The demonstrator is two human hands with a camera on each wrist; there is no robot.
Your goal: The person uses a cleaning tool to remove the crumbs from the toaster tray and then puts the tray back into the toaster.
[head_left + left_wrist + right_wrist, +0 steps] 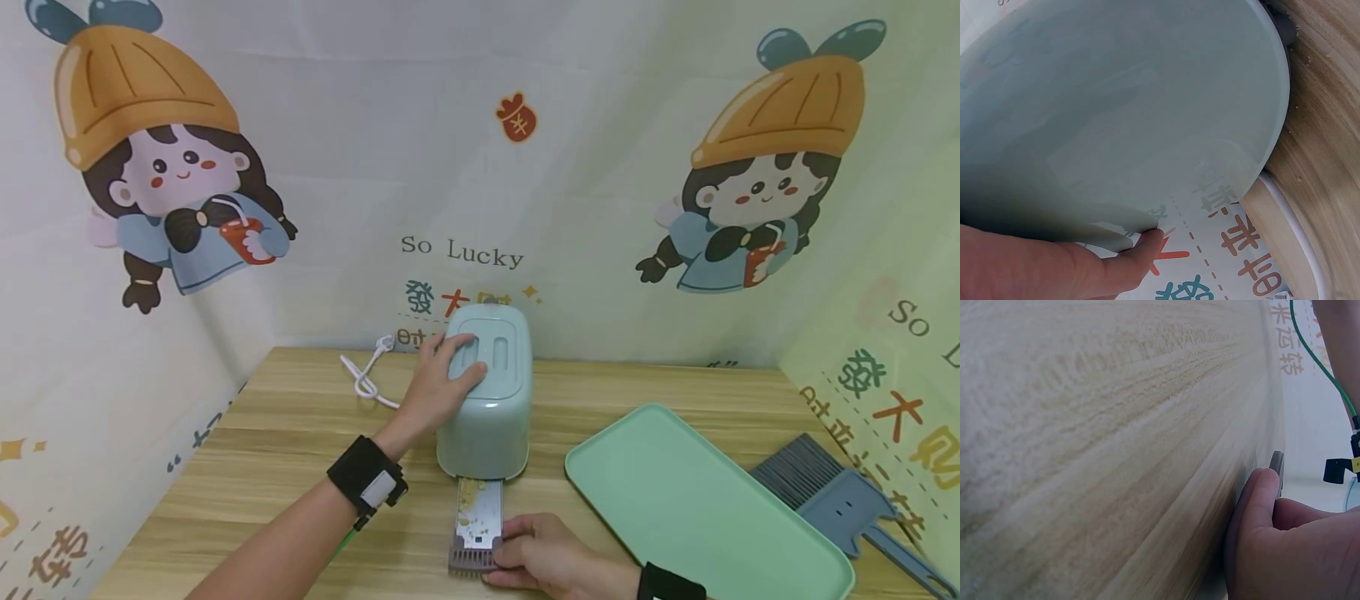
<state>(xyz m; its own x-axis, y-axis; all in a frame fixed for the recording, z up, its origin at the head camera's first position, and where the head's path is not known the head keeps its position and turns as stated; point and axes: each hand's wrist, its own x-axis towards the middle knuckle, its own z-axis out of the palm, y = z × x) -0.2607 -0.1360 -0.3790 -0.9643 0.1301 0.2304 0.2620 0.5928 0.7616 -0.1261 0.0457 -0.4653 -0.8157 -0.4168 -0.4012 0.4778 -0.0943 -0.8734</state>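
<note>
Crumb tray (477, 523) long axis runs toward you from toaster (487, 392); your right hand (551, 557) pinches its handle end, left hand (442, 385) flat on top.

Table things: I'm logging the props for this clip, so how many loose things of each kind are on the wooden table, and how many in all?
Toaster: 1
Crumb tray, part pulled out of the toaster: 1
Green tray: 1
Blue-grey brush: 1
White power cord: 1
Total: 5
</note>
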